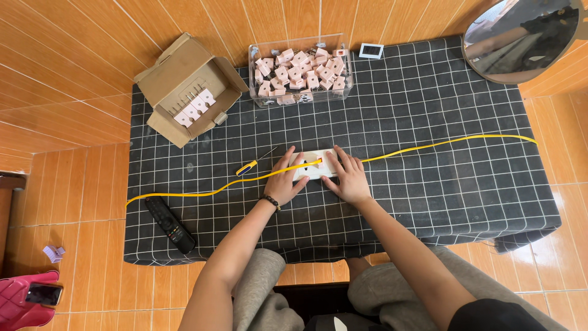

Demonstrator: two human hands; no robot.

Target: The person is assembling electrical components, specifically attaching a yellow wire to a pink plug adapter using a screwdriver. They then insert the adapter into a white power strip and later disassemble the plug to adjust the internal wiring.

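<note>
A small white and pink plug-like part (pixel 313 165) lies on the black gridded cloth (pixel 429 184), with a long yellow cable (pixel 429 147) running across it. My left hand (pixel 285 179) rests on the part's left side, fingers spread over the cable. My right hand (pixel 348 178) presses on its right side, fingers pointing up-left. Both hands hold the part down against the cloth. A bead bracelet sits on my left wrist.
A yellow-handled screwdriver (pixel 252 164) lies just left of my hands. A clear box (pixel 300 72) of several pink parts and an open cardboard box (pixel 190 92) stand at the back. A black remote (pixel 169 224) lies front left. A round mirror (pixel 520 37) sits back right.
</note>
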